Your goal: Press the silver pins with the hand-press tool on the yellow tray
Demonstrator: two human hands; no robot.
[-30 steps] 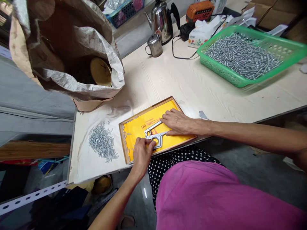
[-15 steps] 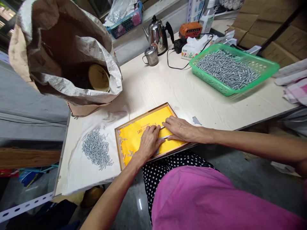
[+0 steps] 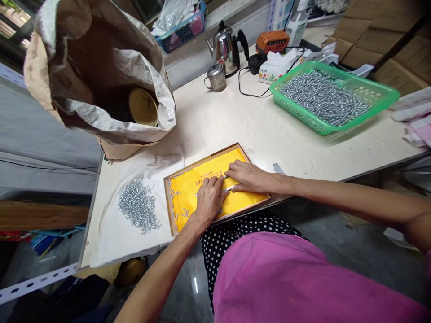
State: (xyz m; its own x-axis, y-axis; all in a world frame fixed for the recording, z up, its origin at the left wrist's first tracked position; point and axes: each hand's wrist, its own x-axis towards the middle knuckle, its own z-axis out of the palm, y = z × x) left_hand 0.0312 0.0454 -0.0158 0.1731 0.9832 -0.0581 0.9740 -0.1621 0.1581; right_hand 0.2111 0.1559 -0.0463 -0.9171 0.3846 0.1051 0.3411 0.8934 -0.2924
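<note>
Left hand (image 3: pixel 208 199) covers the metal tool (image 3: pixel 230 188) on the yellow tray (image 3: pixel 242 200), fingers together; grasp cannot be determined. Right hand (image 3: pixel 247 176) lies flat, fingers extended, touching the tool. Tray lettering inverted, partly covered, unreadable. Beyond: green basket (image 3: pixel 296 112).

Magenta-pink top (image 3: pixel 303 278) at five o'clock; black fabric with white dots (image 3: pixel 235 233) at six o'clock. The left hand (image 3: pixel 208 199) and right hand (image 3: pixel 247 176) are bare, forearms uncovered.

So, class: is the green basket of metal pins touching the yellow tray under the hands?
Apart. The head view shows a wide strip of bare table between the green basket and the yellow tray.
</note>
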